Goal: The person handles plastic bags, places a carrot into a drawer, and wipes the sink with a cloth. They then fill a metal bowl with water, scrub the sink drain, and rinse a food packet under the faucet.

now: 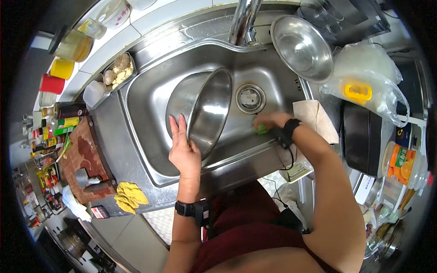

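A stainless steel bowl (210,109) is tipped on its side in the sink (150,159), its open mouth facing right. My left hand (184,150) holds it at the near edge, two fingers stretched along the outside and the thumb by the rim. The inside that shows holds no food. Toward the front right of the basin, my right hand (271,121) is closed over a small bunch of green leaves (261,129). Motion smears those fingers, and part of the greens is hidden beneath them. The drain strainer (250,98) lies just behind my right hand.
Behind the basin rises a faucet (244,22). Another metal bowl (302,48) rests at the back right corner, near a plastic bag (364,86). On the left are a cutting board (82,154) with a cleaver (84,177), a yellow cloth (129,197) and a garlic tray (119,73).
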{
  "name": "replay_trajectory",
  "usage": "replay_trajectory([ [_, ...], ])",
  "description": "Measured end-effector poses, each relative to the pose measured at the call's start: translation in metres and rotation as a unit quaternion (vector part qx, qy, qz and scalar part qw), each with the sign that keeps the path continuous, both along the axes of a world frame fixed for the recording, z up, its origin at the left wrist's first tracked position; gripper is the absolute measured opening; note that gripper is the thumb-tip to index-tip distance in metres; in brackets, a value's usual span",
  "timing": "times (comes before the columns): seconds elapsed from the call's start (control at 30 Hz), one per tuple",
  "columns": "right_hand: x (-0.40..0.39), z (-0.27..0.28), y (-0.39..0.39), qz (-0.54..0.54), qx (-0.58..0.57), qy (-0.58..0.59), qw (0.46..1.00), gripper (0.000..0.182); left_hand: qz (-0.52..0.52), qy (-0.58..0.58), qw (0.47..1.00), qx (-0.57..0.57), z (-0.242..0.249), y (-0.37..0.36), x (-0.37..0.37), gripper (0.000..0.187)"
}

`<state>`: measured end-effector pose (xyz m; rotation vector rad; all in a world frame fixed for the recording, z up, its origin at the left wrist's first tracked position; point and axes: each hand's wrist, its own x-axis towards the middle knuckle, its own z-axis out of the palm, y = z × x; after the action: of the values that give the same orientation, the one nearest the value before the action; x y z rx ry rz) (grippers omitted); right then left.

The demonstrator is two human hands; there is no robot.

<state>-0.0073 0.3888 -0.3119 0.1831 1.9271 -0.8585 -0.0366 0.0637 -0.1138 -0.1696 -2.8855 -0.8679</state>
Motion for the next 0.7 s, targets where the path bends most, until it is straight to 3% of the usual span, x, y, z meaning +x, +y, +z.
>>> replay_trajectory([
  [0.03, 0.002, 0.006, -0.01, 0.056, -0.038, 0.011, 0.998, 0.045, -0.003, 0.048, 0.999, -0.006, -0.005, 0.0, -0.002, 0.067],
  [0.1, -0.012, 0.024, -0.023, 0.088, 0.012, 0.085, 0.992, 0.042, -0.005, 0.048, 0.999, -0.001, -0.006, 0.0, -0.002, 0.066],
  [0.17, -0.024, 0.016, -0.027, 0.053, 0.113, 0.197, 0.972, 0.041, -0.007, 0.047, 0.999, -0.001, -0.005, -0.003, -0.004, 0.066],
  [0.27, -0.031, 0.051, -0.03, -0.038, 0.121, 0.223, 0.966, 0.041, 0.003, 0.047, 0.999, 0.002, -0.004, -0.003, -0.004, 0.066],
  [0.33, -0.025, 0.049, -0.04, -0.049, -0.015, 0.05, 0.997, 0.041, 0.006, 0.05, 0.999, 0.007, -0.006, -0.003, -0.005, 0.066],
  [0.4, -0.024, 0.043, -0.046, -0.03, -0.033, 0.015, 0.999, 0.039, 0.018, 0.038, 0.999, 0.016, -0.005, -0.002, -0.007, 0.066],
  [0.5, -0.026, 0.017, -0.049, 0.052, 0.105, 0.204, 0.972, 0.036, 0.027, 0.045, 0.998, 0.03, -0.007, -0.006, -0.009, 0.065],
  [0.57, -0.038, 0.008, -0.029, 0.115, 0.194, 0.384, 0.895, 0.035, 0.03, 0.038, 0.998, 0.046, -0.008, -0.008, -0.009, 0.064],
  [0.7, -0.036, 0.005, -0.043, 0.127, 0.006, 0.313, 0.941, 0.034, 0.057, 0.03, 0.996, 0.066, -0.012, -0.012, -0.011, 0.063],
])
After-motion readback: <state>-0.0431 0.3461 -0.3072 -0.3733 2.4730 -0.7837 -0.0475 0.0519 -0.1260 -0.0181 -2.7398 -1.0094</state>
